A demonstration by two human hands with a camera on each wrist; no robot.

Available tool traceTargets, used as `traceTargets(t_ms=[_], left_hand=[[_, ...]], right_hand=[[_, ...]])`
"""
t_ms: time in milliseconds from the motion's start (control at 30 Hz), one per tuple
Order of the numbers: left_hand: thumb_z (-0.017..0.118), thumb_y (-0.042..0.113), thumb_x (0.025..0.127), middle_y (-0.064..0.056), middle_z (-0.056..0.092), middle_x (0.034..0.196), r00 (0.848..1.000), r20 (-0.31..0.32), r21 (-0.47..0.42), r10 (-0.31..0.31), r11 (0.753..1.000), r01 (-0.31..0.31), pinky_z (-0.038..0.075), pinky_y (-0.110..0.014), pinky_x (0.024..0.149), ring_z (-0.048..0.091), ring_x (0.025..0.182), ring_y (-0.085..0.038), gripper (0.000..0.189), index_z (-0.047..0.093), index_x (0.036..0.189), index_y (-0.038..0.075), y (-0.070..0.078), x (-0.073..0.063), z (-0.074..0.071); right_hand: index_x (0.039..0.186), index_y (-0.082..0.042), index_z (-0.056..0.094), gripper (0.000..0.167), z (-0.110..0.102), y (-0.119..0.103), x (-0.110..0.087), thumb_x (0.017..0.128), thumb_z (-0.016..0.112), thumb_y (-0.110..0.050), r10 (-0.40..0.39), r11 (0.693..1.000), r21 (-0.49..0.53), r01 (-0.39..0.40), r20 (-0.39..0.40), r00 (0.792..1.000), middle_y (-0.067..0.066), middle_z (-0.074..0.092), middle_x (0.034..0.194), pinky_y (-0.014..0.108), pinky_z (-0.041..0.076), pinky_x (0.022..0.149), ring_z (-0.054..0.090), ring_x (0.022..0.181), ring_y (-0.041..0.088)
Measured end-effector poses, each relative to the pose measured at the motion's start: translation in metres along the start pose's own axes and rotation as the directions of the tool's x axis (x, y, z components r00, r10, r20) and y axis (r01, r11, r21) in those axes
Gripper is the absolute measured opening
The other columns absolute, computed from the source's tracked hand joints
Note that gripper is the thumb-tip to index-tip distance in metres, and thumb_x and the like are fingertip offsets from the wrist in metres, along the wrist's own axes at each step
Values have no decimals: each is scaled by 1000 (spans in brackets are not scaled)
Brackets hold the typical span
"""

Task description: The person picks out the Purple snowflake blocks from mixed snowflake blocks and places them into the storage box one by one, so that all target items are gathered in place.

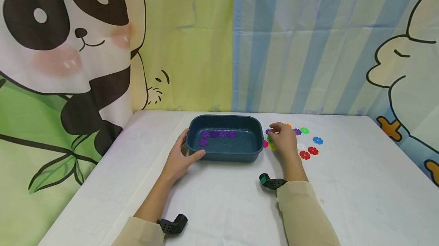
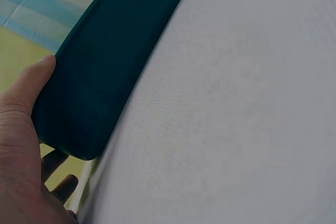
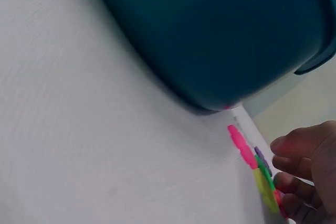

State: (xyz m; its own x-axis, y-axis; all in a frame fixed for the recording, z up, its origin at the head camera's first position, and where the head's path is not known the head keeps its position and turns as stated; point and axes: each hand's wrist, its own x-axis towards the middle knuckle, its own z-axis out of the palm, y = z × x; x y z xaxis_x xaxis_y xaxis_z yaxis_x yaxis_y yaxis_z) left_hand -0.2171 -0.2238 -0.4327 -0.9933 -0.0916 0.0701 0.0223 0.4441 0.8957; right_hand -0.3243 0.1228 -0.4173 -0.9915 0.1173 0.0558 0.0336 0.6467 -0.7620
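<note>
A dark teal plastic tub (image 1: 224, 157) stands on the table with several purple flower-shaped discs (image 1: 223, 134) lying flat inside. My left hand (image 1: 179, 162) grips its left end, the thumb along the front rim and the fingers round the side; in the left wrist view the thumb presses the tub wall (image 2: 105, 66). To the right of the tub, my right hand (image 1: 284, 139) hovers with bent fingers over loose flower-shaped discs. In the right wrist view its fingertips are close beside a pink disc (image 3: 242, 147) and a yellow disc (image 3: 266, 190), and no disc shows between thumb and fingers.
Around the right hand lie red discs (image 1: 305, 155), a blue disc (image 1: 318, 140), a green disc (image 1: 304, 130) and a white disc (image 1: 301, 147). The white-covered table (image 1: 223, 200) ends at a printed curtain (image 1: 302, 47) behind. Both wrists wear black devices.
</note>
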Motion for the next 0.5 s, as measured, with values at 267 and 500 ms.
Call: traceTargets(t_ms=[267,500], left_hand=[[82,53,85,-2,32,169,1000,3,-8,26,1000,-26,17,-63,127,26,158,-30,102,21,165,34,1,0,0],[82,50,85,-2,34,168,999,0,-27,37,999,-37,18,-62,127,29,157,-30,101,23,165,33,2,-1,0]], right_hand=[[136,-3,65,41,9,2,2,98,68,-18,18,997,-80,-21,-34,999,23,66,131,49,58,98,60,117,39],[137,4,62,46,12,-1,0,98,67,-20,33,991,-130,-40,-58,998,27,57,138,55,51,109,55,128,43]])
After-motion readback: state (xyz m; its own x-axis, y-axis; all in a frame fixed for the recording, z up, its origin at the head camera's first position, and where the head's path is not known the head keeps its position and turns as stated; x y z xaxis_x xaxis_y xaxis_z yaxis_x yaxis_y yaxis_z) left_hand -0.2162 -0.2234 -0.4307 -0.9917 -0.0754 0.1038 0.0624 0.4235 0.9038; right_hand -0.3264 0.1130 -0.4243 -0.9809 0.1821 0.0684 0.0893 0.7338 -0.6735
